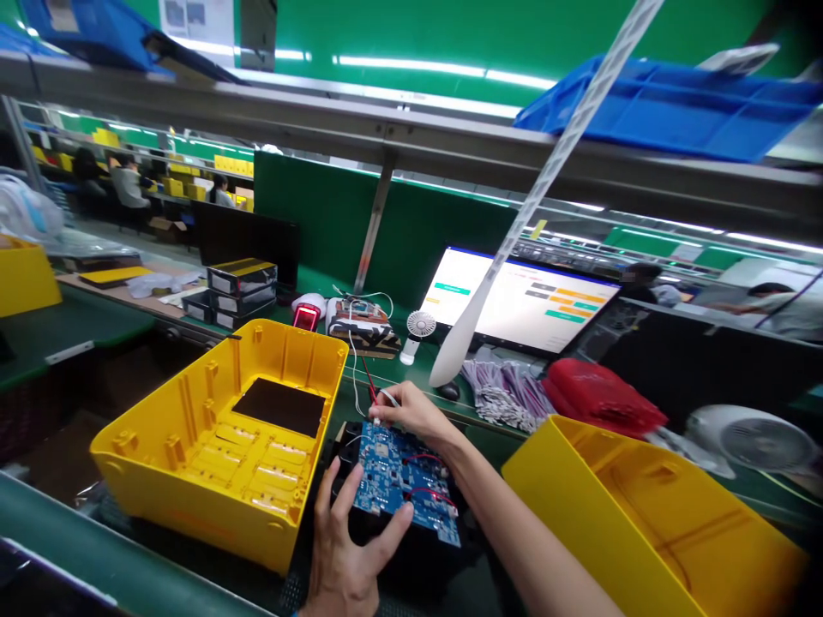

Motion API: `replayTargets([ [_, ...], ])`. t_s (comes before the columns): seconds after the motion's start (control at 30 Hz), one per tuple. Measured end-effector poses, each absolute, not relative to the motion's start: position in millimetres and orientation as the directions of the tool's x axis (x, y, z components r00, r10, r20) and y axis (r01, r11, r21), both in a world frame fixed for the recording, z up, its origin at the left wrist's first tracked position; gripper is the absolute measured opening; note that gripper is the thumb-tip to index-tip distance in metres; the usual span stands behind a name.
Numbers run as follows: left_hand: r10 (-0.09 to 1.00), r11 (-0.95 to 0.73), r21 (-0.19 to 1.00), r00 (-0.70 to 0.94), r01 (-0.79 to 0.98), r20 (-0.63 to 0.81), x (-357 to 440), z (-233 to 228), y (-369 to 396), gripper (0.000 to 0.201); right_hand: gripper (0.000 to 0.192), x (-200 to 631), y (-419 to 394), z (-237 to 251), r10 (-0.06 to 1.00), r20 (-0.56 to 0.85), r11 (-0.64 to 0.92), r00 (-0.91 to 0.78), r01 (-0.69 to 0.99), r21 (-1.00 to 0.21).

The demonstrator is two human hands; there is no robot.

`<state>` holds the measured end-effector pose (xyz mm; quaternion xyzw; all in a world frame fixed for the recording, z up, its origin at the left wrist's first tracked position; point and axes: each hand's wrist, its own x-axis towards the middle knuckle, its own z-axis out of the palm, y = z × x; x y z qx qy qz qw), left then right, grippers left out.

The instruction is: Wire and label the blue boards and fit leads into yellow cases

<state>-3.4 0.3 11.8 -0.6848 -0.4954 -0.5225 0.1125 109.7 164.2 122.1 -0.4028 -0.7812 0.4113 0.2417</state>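
Observation:
A blue circuit board (411, 480) sits on a black unit, with short red wires curving over its surface. My right hand (411, 416) reaches across to the board's far left corner, its fingers pinched on a small white cable connector (376, 420). The connector touches the board's edge or is just above it; I cannot tell which. A thin white cable (355, 377) comes down to that corner. My left hand (353, 544) has its fingers and thumb spread, resting against the near left side of the board and the black unit.
To the left stands a yellow housing (193, 514), open side up; another yellow shell (591, 523) is at right. Behind are a scanner (307, 310), small fan (421, 326), monitor (514, 296), cable bundle (505, 394) and red bag (601, 403). A white strap (546, 171) hangs in front.

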Motion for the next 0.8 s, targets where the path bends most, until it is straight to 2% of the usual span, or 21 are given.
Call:
replayTargets([
  [0.2, 0.556, -0.478, 0.353, -0.034, 0.804, 0.830, -4, 6, 3, 0.065, 0.029, 108, 165, 122, 0.838, 0.073, 0.368, -0.542, 0.461, -0.808],
  [0.3, 0.540, -0.475, 0.334, -0.030, 0.814, 0.841, -6, 2, 7, 0.066, 0.027, 110, 160, 124, 0.891, 0.160, 0.376, -0.425, 0.494, -0.784],
  [0.4, 0.531, -0.486, 0.306, -0.001, 0.819, 0.848, -8, 2, 8, 0.066, 0.037, 118, 148, 132, 0.922, 0.272, 0.378, -0.276, 0.483, -0.790],
  [0.5, 0.541, -0.490, 0.313, 0.002, 0.814, 0.841, -9, 2, 7, 0.065, 0.042, 127, 128, 143, 0.946, 0.272, 0.314, -0.177, 0.284, -0.906],
  [0.57, 0.554, -0.486, 0.332, -0.008, 0.808, 0.833, -9, 2, 6, 0.067, 0.038, 132, 110, 148, 0.955, 0.232, 0.255, -0.184, 0.115, -0.960],
  [0.6, 0.564, -0.485, 0.343, -0.012, 0.805, 0.826, -9, 2, 6, 0.069, 0.036, 133, 101, 150, 0.948, 0.228, 0.255, -0.220, 0.103, -0.961],
  [0.67, 0.579, -0.488, 0.361, -0.015, 0.795, 0.815, -8, 1, 6, 0.070, 0.030, 133, 83, 150, 0.909, 0.271, 0.354, -0.317, 0.243, -0.903],
  [0.73, 0.583, -0.495, 0.375, -0.021, 0.784, 0.813, -7, 0, 6, 0.068, 0.024, 129, 67, 146, 0.860, 0.327, 0.483, -0.393, 0.414, -0.772],
  [0.8, 0.576, -0.506, 0.382, -0.028, 0.773, 0.817, -7, 0, 6, 0.064, 0.020, 124, 54, 141, 0.830, 0.344, 0.540, -0.439, 0.475, -0.695],
])
